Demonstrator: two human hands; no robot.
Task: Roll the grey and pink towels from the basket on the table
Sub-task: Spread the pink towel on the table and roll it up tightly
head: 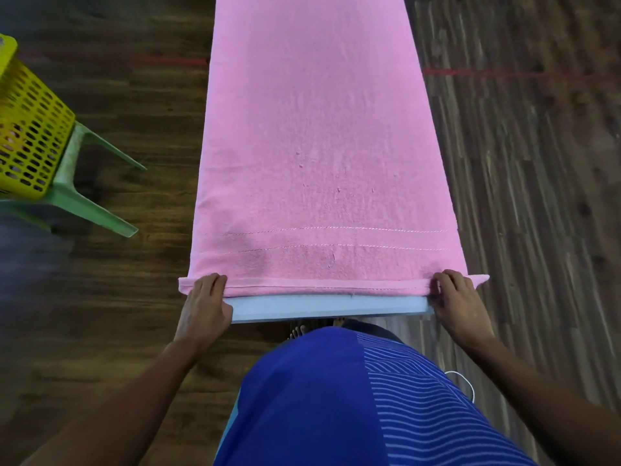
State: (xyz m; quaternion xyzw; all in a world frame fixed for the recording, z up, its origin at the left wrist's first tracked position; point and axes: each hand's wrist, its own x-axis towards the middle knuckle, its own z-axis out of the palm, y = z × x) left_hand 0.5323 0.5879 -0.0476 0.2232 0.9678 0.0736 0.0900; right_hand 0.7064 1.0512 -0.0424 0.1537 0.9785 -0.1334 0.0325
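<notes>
Only the head cam to go on here, so one view it is. The pink towel (pixel 319 146) lies flat along the narrow bench (pixel 329 306), running away from me, with its near hem just short of the bench's front edge and both side edges hanging a little over. My left hand (pixel 205 307) is at the near left corner and my right hand (pixel 457 304) at the near right corner. On each, the fingers (pixel 215 280) curl down over the hem and hold it, and the hem looks turned over into a thin lip, so I'd say this is the very first tuck of the roll. To do it well, I reckon both ends need to turn at the same rate, or the roll goes cone-shaped and wanders off the side. The first turn should be tight and small, since a loose core makes everything after it sloppy. The right corner pokes out past my right fingers (pixel 443 280), so I'd square that up before going further. The yellow basket (pixel 30 139) sits off to the left on a green stool (pixel 87 193), well apart from the bench. I can't see a grey towel anywhere, and I can't tell what's inside the basket.
</notes>
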